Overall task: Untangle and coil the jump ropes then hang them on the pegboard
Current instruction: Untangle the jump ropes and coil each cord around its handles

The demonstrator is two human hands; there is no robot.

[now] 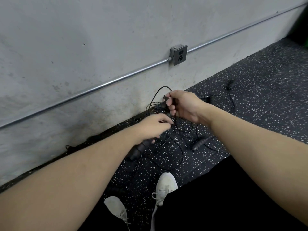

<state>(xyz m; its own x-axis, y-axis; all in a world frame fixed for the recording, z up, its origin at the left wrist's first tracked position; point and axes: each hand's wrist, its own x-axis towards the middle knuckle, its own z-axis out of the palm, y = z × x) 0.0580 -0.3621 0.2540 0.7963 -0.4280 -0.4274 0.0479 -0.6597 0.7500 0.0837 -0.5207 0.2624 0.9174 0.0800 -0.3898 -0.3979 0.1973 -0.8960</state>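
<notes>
Thin black jump ropes (173, 157) lie tangled on the speckled floor by the wall. My right hand (181, 105) is closed around a black handle (160, 105), with a loop of cord arching above it. My left hand (154, 125) pinches thin cords just below, and another black ribbed handle (139, 149) sticks out beneath its wrist. Two more handles lie loose on the floor, one (199, 145) at centre right and one (204, 97) behind my right hand. No pegboard is in view.
A grey concrete wall (83, 47) with a metal conduit (103, 85) and an outlet box (178, 55) runs along the left. Black speckled rubber flooring (258, 90) spreads to the right. My white shoes (165, 185) and dark trousers sit at the bottom.
</notes>
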